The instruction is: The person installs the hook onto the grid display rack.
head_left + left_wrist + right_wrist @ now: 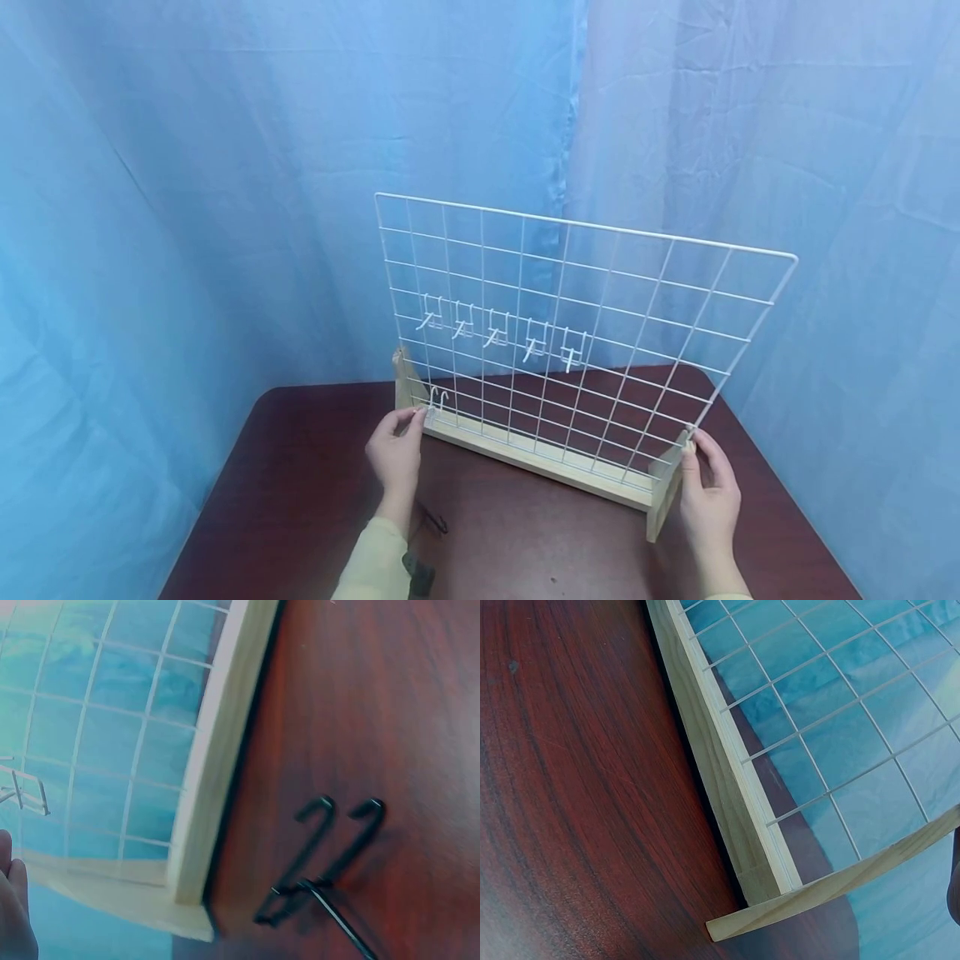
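Observation:
A white wire grid panel (562,292) stands in a wooden base (540,457) with an upright side piece at each end. Near the panel's lower left corner my left hand (397,454) pinches a white wire hook (438,400), its two bent prongs pointing up in front of the grid. At the opposite end, the thumb and fingers of my right hand (708,500) grip the top of the right wooden side piece (663,487), beside the panel's edge. Several white hooks (495,329) hang in a row across the panel's middle, from the left side.
A black wire hook (322,862) lies on the dark red-brown table (502,533) in front of the base, below my left forearm. Light blue curtains (300,167) surround the table's back and sides.

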`<state>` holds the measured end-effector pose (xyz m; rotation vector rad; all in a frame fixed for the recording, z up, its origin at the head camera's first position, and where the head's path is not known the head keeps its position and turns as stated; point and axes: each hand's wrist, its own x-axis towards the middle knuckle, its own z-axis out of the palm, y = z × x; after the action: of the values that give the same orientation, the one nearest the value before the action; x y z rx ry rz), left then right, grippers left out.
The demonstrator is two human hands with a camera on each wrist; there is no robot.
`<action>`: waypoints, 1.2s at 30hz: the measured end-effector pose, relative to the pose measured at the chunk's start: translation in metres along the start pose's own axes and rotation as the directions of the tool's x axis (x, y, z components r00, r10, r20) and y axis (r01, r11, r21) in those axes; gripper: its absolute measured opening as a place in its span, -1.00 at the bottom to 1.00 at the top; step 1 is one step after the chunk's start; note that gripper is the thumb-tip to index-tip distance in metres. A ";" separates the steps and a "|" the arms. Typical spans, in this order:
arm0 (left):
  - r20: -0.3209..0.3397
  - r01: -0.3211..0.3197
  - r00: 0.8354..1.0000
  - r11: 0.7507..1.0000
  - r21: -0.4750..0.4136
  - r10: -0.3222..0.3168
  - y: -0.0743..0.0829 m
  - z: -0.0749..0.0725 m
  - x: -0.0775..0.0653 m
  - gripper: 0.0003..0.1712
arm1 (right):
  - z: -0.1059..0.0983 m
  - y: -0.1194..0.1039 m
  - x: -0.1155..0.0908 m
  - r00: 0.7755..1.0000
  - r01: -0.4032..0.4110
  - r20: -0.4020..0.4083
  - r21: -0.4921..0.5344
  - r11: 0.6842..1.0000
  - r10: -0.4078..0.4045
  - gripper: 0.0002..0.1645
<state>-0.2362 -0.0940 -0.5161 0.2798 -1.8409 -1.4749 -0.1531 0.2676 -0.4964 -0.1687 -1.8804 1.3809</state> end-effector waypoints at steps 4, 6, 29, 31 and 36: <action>0.006 -0.019 1.000 0.999 -0.039 0.019 0.011 0.009 0.004 -0.88 | 0.000 0.000 0.000 1.000 -0.010 -0.003 -0.006 1.000 0.010 -0.65; 0.007 -0.031 0.999 0.998 -0.061 0.031 0.017 0.014 0.006 -0.89 | 0.000 0.001 0.000 1.000 -0.010 -0.005 -0.005 1.000 0.010 -0.65; -0.002 -0.141 0.990 0.987 -0.077 0.142 0.056 0.045 0.016 -0.91 | 0.000 0.000 0.000 1.000 -0.022 -0.007 -0.012 1.000 0.022 -0.65; -0.001 -0.135 0.991 0.988 -0.075 0.135 0.058 0.046 0.016 -0.91 | 0.000 -0.001 0.000 1.000 -0.024 -0.006 -0.011 1.000 0.024 -0.65; 0.007 -0.109 0.994 0.991 -0.080 0.110 0.057 0.051 0.014 -0.92 | 0.000 0.000 0.000 1.000 -0.021 -0.006 -0.007 1.000 0.021 -0.65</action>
<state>-0.2646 -0.0461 -0.4609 0.1295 -1.7725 -1.4722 -0.1533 0.2673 -0.4961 -0.1958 -1.8836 1.3869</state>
